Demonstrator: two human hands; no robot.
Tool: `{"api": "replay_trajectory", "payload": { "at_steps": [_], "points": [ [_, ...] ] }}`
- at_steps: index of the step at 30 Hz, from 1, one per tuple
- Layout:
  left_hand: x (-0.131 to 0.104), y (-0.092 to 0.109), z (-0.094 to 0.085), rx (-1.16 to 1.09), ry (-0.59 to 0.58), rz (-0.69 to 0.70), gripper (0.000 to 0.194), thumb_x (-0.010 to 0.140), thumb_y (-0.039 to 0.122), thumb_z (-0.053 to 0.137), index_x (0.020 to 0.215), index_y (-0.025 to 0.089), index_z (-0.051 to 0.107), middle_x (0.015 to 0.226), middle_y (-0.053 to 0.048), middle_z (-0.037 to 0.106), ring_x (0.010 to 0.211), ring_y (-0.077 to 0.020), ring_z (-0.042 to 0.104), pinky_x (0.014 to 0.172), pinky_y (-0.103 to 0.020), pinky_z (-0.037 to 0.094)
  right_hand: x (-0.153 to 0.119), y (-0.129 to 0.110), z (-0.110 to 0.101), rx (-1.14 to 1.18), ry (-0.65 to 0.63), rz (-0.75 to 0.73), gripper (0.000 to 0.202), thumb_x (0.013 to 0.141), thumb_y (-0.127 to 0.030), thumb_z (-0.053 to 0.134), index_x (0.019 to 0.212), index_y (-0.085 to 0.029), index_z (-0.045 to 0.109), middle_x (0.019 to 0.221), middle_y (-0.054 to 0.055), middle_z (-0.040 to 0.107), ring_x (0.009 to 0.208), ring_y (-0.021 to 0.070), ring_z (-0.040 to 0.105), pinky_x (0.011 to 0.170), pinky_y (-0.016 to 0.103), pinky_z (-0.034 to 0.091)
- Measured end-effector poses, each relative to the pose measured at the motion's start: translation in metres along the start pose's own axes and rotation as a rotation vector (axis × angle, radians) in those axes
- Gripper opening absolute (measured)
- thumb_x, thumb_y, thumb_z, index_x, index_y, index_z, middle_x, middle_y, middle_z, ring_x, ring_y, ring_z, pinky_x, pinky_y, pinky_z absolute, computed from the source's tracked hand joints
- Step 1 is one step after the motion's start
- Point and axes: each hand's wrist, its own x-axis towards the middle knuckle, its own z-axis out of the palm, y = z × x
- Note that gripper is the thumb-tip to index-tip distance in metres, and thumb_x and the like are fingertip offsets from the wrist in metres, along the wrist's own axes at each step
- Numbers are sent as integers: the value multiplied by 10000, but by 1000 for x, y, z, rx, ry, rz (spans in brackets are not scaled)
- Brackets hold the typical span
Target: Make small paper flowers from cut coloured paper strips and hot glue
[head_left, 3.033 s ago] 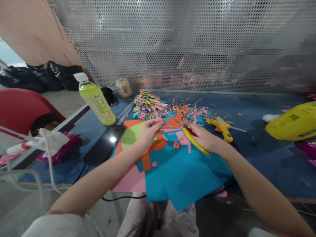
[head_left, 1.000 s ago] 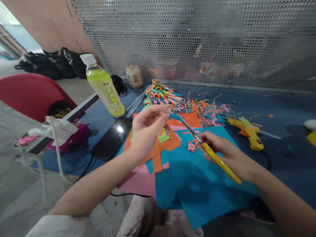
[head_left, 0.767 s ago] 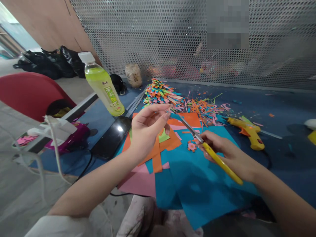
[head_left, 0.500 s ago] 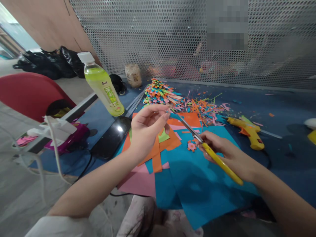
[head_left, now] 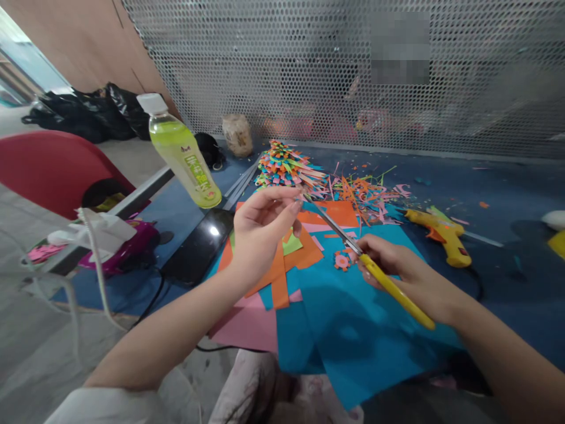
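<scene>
My right hand (head_left: pixel 391 265) grips the yellow handles of scissors (head_left: pixel 379 282), seen nearly edge-on. Their thin metal blades point up and left, and the tips reach my left hand (head_left: pixel 267 227). Thumb and fingers of the left hand are pinched together by the tips; whatever is between them is too small to make out. Just left of the right hand lies a small pink and orange paper flower (head_left: pixel 342 260) on blue paper sheets (head_left: pixel 362 330). Orange paper pieces (head_left: pixel 304 259) and a pink sheet (head_left: pixel 247 327) lie below the left hand.
Behind my hands stand a layered paper cone (head_left: pixel 282 162) and a heap of paper shreds (head_left: pixel 366 194). A yellow glue gun (head_left: pixel 444 232) lies to the right. Leftward are a drink bottle (head_left: pixel 183 153), a black phone (head_left: pixel 196 247) and a purple item (head_left: pixel 128 247). A perforated metal panel (head_left: pixel 286 65) rises behind.
Both hands and the scissors hold almost the same pose. The view has shifted very slightly.
</scene>
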Motion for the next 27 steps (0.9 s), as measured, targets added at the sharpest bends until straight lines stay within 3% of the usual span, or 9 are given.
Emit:
{"api": "replay_trajectory", "payload": {
  "at_steps": [11, 20, 27],
  "points": [
    [2, -3, -2, 6, -7, 25, 99, 726, 203, 723, 821, 232, 714, 657, 32, 581, 487, -56, 534, 459, -204, 465, 0, 0, -1, -14, -10, 12, 224, 849, -444, 528, 878, -226, 484, 713, -20, 464, 621, 130, 422, 527, 256, 372],
    [13, 0, -6, 119, 55, 224, 191, 714, 197, 736, 899, 244, 725, 754, 11, 648, 494, -53, 519, 430, -197, 447, 0, 1, -8, -130, -17, 47, 326, 855, -519, 494, 998, -227, 516, 846, 28, 559, 731, 178, 503, 625, 304, 430],
    [21, 3, -13, 195, 11, 245, 212, 701, 210, 751, 908, 250, 725, 769, 7, 697, 506, -68, 560, 410, -193, 457, -1, 1, -13, -81, -57, 52, 367, 838, -511, 531, 1074, -231, 515, 879, 16, 560, 757, 174, 509, 647, 299, 424]
  ]
}}
